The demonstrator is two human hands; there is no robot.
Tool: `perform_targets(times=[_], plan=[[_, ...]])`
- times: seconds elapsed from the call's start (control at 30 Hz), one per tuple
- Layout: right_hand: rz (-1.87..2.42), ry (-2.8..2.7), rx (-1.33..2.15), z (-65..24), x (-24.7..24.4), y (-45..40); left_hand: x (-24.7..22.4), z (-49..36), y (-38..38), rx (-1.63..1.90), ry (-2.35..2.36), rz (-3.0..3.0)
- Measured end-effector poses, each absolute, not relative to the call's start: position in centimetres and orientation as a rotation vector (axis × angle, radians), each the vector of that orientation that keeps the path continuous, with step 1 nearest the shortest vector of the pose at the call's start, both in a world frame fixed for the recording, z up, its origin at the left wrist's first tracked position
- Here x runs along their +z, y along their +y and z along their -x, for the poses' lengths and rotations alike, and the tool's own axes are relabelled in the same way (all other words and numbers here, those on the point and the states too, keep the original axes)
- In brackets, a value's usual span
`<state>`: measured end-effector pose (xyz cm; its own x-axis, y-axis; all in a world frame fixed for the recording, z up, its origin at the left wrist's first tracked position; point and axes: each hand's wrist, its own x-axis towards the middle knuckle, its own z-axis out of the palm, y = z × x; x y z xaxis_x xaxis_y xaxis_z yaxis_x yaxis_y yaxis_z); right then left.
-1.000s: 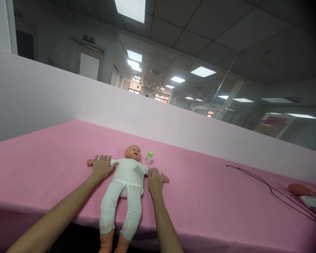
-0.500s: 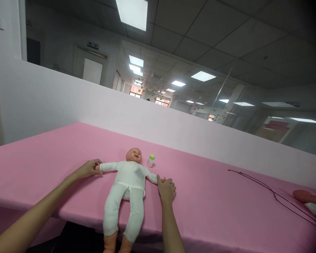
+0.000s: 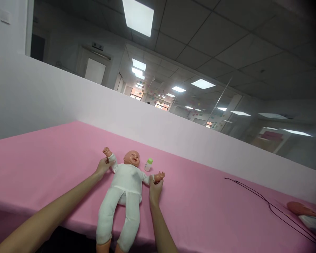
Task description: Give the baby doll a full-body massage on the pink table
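A baby doll (image 3: 127, 179) in a white cloth suit lies on its back, its head toward the wall and its legs reaching over the near table edge. My left hand (image 3: 104, 167) is closed around the doll's sleeved forearm on the left, and that arm is bent upward beside the head. On the other side, my right hand (image 3: 156, 189) grips the doll's other arm near the wrist, with the doll's hand sticking out above my fingers. Just right of the doll's head stands a small white bottle (image 3: 148, 165) with a green cap.
A pink cloth (image 3: 200, 207) covers the table, which meets a low white wall (image 3: 116, 112) with glass above. Thin dark cords (image 3: 265, 200) run across the right side. Near the right edge lies a partly blurred second doll-like object (image 3: 301, 209).
My left hand has moved up and right, bending the doll's arm from stretched sideways to raised. My right hand has shifted slightly left, and the doll's hand there now shows. The view has tilted slightly.
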<state>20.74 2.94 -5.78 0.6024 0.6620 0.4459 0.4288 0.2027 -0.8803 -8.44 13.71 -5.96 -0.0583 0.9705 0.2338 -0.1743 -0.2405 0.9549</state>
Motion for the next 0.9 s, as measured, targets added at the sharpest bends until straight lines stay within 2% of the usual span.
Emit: perform_targets(times=[0.23, 0.43, 0.67, 0.9], plan=[[1.326, -1.251, 0.218, -20.3, -6.3, 3.3, -6.1, 8.1, 14.1, 1.645, 1.033, -1.186], [1.182, -1.150, 0.444, -18.0, -4.4, 4.3, -5.7, 9.4, 14.8, 1.698, 1.022, -1.138], [1.475, -1.314, 0.372, -18.1, -4.6, 8.4, -6.1, 9.1, 14.5, 1.533, 1.127, -1.497], [1.477, -1.263, 0.530, -19.1, -6.7, 9.9, -7.2, 9.4, 15.3, 1.303, 1.130, -1.528]])
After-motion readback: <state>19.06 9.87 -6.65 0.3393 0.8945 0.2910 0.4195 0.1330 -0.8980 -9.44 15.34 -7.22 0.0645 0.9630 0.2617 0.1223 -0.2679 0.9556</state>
